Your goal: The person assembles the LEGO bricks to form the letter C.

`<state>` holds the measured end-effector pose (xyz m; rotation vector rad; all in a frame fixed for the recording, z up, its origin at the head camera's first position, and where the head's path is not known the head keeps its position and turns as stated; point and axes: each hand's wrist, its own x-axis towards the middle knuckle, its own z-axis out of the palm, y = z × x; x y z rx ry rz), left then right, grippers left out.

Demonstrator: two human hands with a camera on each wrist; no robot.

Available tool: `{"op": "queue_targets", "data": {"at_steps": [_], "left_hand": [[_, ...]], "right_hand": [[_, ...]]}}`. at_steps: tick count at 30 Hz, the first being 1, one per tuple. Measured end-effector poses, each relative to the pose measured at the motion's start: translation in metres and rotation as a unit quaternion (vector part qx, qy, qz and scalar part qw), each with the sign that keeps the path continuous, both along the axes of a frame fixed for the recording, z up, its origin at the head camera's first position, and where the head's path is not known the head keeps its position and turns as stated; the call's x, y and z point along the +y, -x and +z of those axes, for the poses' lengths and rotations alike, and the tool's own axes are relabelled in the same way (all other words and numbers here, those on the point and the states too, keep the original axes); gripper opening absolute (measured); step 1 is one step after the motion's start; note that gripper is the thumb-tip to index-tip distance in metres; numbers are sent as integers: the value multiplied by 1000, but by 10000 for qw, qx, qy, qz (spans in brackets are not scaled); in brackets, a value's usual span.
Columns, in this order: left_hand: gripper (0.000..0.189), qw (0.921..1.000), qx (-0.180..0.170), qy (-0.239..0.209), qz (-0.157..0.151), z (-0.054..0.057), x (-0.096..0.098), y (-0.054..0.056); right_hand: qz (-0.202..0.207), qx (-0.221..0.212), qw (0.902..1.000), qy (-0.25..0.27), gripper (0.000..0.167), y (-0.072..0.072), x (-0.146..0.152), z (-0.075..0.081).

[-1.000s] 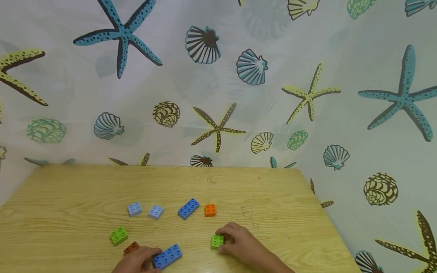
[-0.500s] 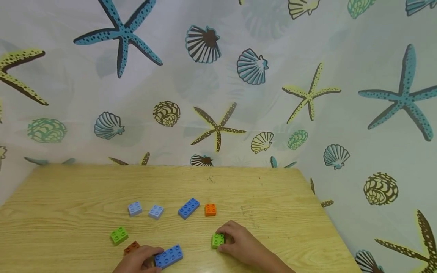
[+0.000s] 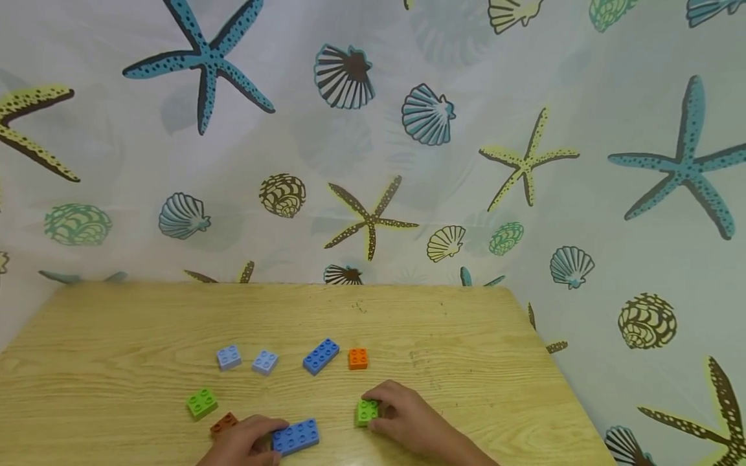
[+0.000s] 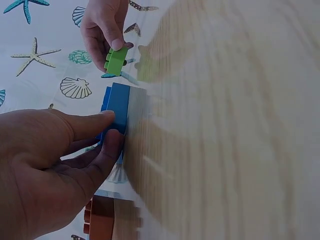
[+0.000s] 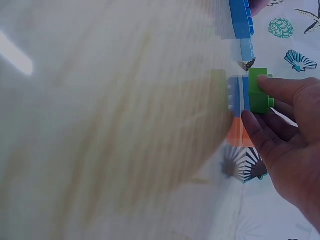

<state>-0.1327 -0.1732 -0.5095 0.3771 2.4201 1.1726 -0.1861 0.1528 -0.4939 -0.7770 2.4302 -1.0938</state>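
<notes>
On the worktop [image 3: 484, 375] I have the left hand [image 3: 240, 445] and, at its three o'clock, the right hand [image 3: 410, 421]. The left pinches a long blue brick [image 3: 298, 437]; the right pinches a small green brick [image 3: 366, 413], at six o'clock from an orange brick [image 3: 358, 358].

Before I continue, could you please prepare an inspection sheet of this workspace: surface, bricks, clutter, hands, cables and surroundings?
Surface: wooden table, small dark marks.
Job's things: near blue brick, right green brick, far blue brick, orange brick, two pale blue bricks, left green brick, brown brick; none joined.
Clutter: nothing seen.
Hands: left hand grips near blue brick; right hand grips right green brick.
Cables: nothing seen.
Surroundings: sheet printed with starfish and shells, behind the table.
</notes>
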Motion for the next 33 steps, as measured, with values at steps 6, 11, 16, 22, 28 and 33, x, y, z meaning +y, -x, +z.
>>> {"op": "queue_targets", "data": {"at_steps": [6,11,16,22,28,33], "left_hand": [[43,9997,-153,81,181,2,8,3],[43,9985,-262,203,425,3,15,6],[43,9981,-275,208,510,4,21,9],[43,9989,-169,157,412,7,24,11],[44,9997,-52,-40,255,6,26,13],[42,9995,0,-195,237,6,30,15]], "right_hand": [[133,40,9999,85,39,-2,-2,3],[256,125,9994,171,38,-5,-5,5],[329,182,9991,171,40,-6,-9,6],[349,173,9991,149,40,-8,-17,9],[419,340,9985,51,39,-9,-24,10],[581,624,9963,-92,39,-9,-27,9]]}}
